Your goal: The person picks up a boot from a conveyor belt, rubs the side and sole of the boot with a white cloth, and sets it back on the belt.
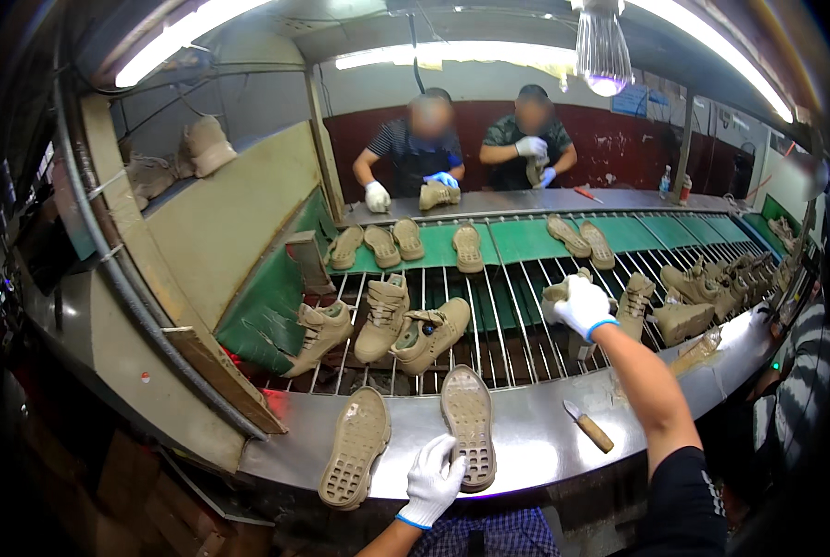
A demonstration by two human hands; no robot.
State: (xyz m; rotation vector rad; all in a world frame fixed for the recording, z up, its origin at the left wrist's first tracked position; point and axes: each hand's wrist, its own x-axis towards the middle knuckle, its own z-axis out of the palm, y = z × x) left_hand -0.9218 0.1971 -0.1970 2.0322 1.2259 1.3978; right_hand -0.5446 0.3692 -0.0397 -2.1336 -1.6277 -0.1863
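My left hand [433, 484], in a white glove with a blue cuff, touches the left edge of a tan shoe sole [469, 408]. Its fingers are slightly bent and apart. That sole lies tread side in view on the metal ledge, and a second tan sole [356, 446] lies left of it. Out over the rack, my right hand [586, 308], gloved the same way, is closed on a tan shoe [554, 295], which the hand partly covers. Three tan shoes stand on the bars at the left; one is a laced shoe [383, 317].
A knife with a wooden handle [594, 433] lies on the metal ledge [526, 455]. Tan shoes [684, 320] crowd the rack's right side. More soles [468, 248] rest on the green strip. Across the rack, two gloved people handle shoes. A lamp [603, 51] hangs overhead.
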